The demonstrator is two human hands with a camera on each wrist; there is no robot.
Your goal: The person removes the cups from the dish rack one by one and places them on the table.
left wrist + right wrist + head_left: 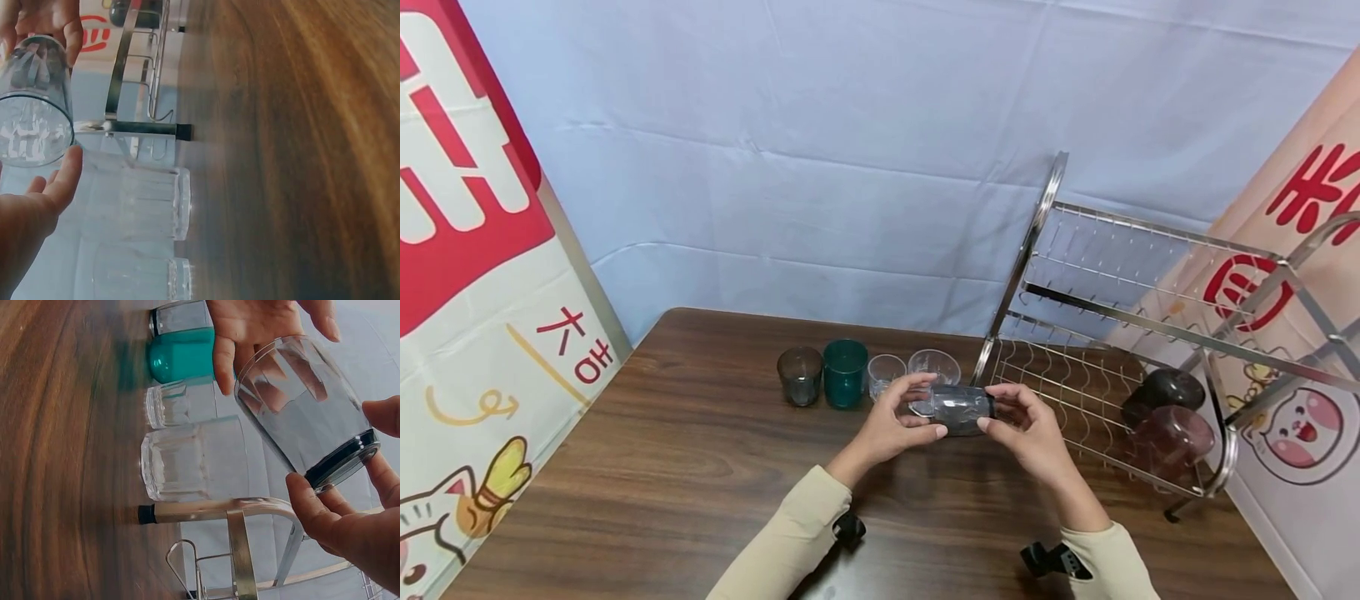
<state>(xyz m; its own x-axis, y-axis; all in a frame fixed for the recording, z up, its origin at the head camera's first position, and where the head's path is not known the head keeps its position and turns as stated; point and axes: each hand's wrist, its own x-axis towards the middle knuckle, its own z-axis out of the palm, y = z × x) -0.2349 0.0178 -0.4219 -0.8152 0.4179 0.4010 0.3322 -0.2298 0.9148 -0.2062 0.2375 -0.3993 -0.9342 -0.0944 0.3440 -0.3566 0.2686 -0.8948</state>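
A smoky grey drinking glass [961, 410] lies on its side in the air between both hands. Its dark thick base points toward my right hand [1030, 429], whose fingertips and thumb pinch that end. Around the rim end curve the fingers and thumb of my left hand [891, 421]; one fingertip meets the rim in the left wrist view. Behind the hands a row of glasses stands on the table: a brown-grey glass [800, 377], a teal glass [846, 375], a small clear glass [181, 403] and a wider clear glass [194, 459].
A two-tier metal dish rack [1060, 400] stands at the right. On its lower tier, toward the right end, sit a dark glass vessel [1165, 396] and a pinkish one [1176, 437]. The wooden table [662, 467] reaches to a pale cloth backdrop.
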